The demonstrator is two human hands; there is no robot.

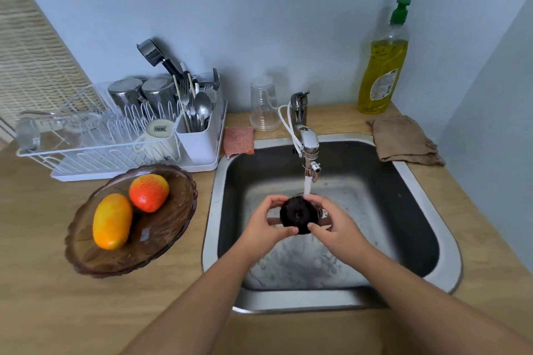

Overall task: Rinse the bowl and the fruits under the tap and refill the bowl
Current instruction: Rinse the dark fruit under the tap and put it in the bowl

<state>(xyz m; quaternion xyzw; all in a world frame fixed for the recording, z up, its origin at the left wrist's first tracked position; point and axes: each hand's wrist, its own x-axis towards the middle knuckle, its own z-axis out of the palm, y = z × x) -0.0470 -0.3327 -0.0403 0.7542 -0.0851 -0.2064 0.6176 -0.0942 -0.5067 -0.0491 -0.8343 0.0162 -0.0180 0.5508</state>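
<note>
Water from the tap (310,150) falls, in the head view, onto a dark round fruit (298,215) held over the sink (427,202). The left hand (266,225) and right hand (336,228) each keep a curled grip on its sides. The bowl (86,253) sits on the desk (43,311) to the left, holding 2 more, a yellow fruit (112,220) and a red fruit (148,192) — so the left hand looks nearer for the return.

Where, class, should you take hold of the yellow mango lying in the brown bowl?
Probably across its narrow middle, coming from above: the mango lies on its long side in the shallow bowl, its top clear, while the red fruit crowds its far right end.
</note>
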